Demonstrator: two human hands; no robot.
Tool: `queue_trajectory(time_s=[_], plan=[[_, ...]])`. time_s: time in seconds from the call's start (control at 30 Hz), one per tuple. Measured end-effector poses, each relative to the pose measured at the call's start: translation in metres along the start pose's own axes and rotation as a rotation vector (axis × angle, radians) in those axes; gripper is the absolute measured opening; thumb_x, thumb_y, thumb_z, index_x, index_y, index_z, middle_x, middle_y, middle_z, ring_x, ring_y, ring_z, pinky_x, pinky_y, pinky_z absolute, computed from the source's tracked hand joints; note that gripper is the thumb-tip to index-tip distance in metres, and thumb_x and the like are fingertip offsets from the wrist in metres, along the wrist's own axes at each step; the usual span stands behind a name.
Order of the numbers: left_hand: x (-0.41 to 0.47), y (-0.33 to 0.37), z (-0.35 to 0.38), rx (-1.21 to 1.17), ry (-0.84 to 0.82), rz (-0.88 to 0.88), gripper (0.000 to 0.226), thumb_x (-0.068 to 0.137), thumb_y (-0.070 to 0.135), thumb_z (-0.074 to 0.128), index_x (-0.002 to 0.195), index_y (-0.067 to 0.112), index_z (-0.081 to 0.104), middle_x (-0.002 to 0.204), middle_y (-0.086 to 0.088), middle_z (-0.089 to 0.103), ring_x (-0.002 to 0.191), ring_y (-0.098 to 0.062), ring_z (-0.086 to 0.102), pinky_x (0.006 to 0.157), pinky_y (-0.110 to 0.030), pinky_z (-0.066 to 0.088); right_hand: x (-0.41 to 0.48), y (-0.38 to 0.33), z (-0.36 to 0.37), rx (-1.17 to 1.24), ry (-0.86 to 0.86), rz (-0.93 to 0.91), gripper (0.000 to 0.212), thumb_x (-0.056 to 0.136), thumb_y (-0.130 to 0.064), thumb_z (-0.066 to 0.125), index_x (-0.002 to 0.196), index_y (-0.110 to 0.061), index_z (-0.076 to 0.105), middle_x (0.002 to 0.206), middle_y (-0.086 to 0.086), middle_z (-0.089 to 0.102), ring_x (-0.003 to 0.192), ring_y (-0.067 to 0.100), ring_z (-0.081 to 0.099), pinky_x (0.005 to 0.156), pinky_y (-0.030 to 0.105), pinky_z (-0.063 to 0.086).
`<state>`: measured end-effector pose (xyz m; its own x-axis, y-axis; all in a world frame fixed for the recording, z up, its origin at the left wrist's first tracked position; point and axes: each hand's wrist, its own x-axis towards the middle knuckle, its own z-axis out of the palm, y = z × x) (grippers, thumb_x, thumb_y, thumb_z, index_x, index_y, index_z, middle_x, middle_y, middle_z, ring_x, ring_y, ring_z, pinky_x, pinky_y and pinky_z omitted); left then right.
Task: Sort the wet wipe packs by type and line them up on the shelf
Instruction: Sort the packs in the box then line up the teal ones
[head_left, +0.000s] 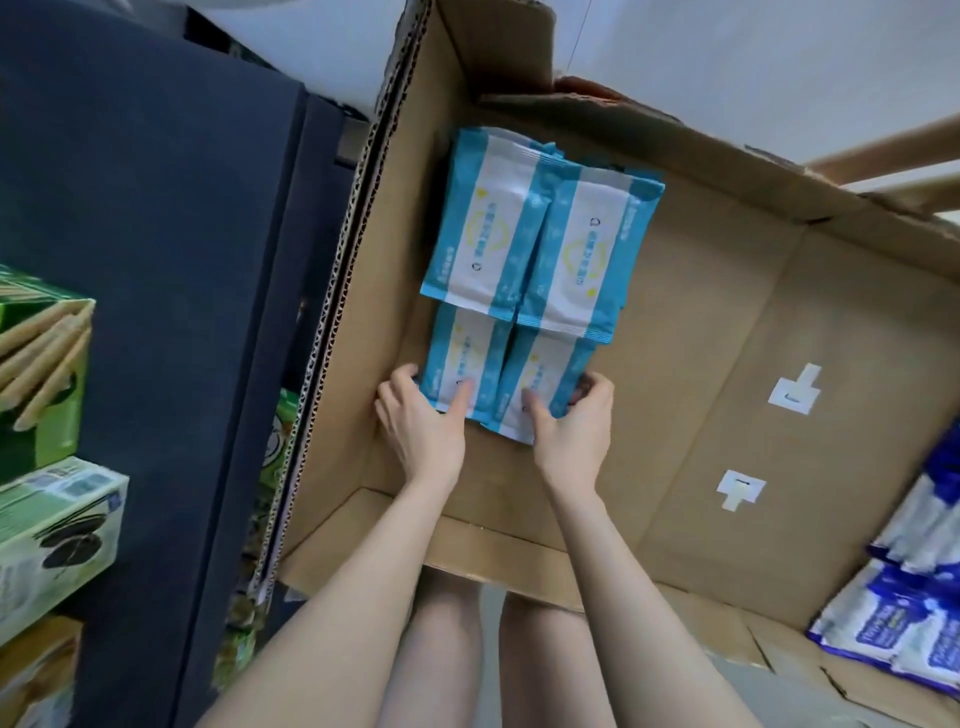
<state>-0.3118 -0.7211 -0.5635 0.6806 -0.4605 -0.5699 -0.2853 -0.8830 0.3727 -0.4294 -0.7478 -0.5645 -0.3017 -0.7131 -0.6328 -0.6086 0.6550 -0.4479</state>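
Note:
Light-blue and white wet wipe packs lie in a big open cardboard box (701, 374), stacked in its far left part. Two upper packs (540, 249) sit side by side over two lower stacks. My left hand (421, 421) grips the lower left stack (462, 358), thumb on top and fingers round its left edge. My right hand (571, 421) grips the lower right stack (545, 374), thumb on top, fingers curled round its right edge. Dark-blue and white wipe packs (904, 597) lie in a heap at the box's near right corner.
A dark blue shelf side (171, 322) stands left of the box. Green and white cartons (47, 447) sit at the far left. Two white stickers (795, 395) mark the box floor. My legs show below the box's near edge.

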Motion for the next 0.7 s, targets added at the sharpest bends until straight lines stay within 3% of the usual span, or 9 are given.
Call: queue_trajectory(time_s=[0.1,0.2,0.3,0.37,0.47,0.57,0.7], plan=[[0.005,-0.004,0.000,-0.036,-0.032,-0.023,0.041,0.076,0.034,0.075,0.101,0.009,0.054,0.104,-0.010,0.055,0.104,-0.028,0.047,0.083,-0.030,0.034,0.006,0.002,0.000,0.054,-0.065,0.064,0.041,0.077,-0.026,0.075,0.105,-0.008,0.052,0.106,0.007,0.057,0.094,0.025,0.056,0.084,0.039,0.046],[0.002,-0.006,-0.007,-0.074,-0.081,-0.008,0.029,0.079,0.030,0.073,0.078,0.010,0.052,0.088,-0.009,0.053,0.086,-0.025,0.050,0.063,-0.022,0.027,0.003,-0.001,-0.008,0.127,-0.109,0.096,0.025,0.079,-0.023,0.073,0.089,-0.009,0.055,0.096,0.010,0.059,0.080,0.021,0.053,0.071,0.030,0.042],[-0.013,-0.008,-0.023,-0.195,-0.047,-0.019,0.022,0.080,0.020,0.074,0.081,0.008,0.055,0.088,-0.009,0.060,0.081,-0.021,0.054,0.059,-0.016,0.032,-0.013,-0.005,-0.026,0.231,-0.132,0.096,0.018,0.081,-0.019,0.072,0.085,-0.010,0.057,0.083,0.004,0.062,0.073,0.016,0.053,0.062,0.020,0.040],[-0.030,-0.009,-0.040,-0.350,-0.035,-0.057,0.019,0.080,0.013,0.074,0.081,0.006,0.056,0.085,-0.008,0.064,0.076,-0.020,0.059,0.062,-0.023,0.044,-0.031,-0.007,-0.045,0.269,-0.145,0.108,0.017,0.080,-0.019,0.073,0.082,-0.011,0.058,0.077,-0.002,0.063,0.071,0.014,0.055,0.063,0.021,0.043],[-0.066,-0.010,-0.070,-0.500,-0.049,-0.082,0.013,0.079,0.010,0.074,0.079,0.010,0.061,0.079,0.001,0.066,0.069,-0.010,0.060,0.058,-0.018,0.048,-0.063,-0.013,-0.082,0.371,-0.169,0.115,0.018,0.078,-0.016,0.075,0.087,-0.010,0.061,0.083,0.005,0.069,0.073,0.016,0.060,0.068,0.031,0.051],[-0.111,-0.012,-0.100,-0.627,-0.060,-0.096,0.009,0.081,0.013,0.073,0.079,0.018,0.066,0.078,0.007,0.070,0.069,-0.004,0.063,0.061,-0.015,0.049,-0.098,-0.018,-0.117,0.499,-0.248,0.101,0.021,0.080,-0.009,0.073,0.099,-0.010,0.065,0.092,0.003,0.073,0.080,0.016,0.067,0.073,0.030,0.056],[-0.172,-0.019,-0.131,-0.787,-0.054,-0.127,0.007,0.088,0.017,0.065,0.082,0.021,0.067,0.075,0.013,0.071,0.071,0.003,0.063,0.062,-0.010,0.048,-0.141,-0.017,-0.154,0.563,-0.317,0.031,0.010,0.086,-0.008,0.066,0.095,-0.008,0.067,0.091,-0.001,0.074,0.082,0.014,0.068,0.074,0.027,0.055]])
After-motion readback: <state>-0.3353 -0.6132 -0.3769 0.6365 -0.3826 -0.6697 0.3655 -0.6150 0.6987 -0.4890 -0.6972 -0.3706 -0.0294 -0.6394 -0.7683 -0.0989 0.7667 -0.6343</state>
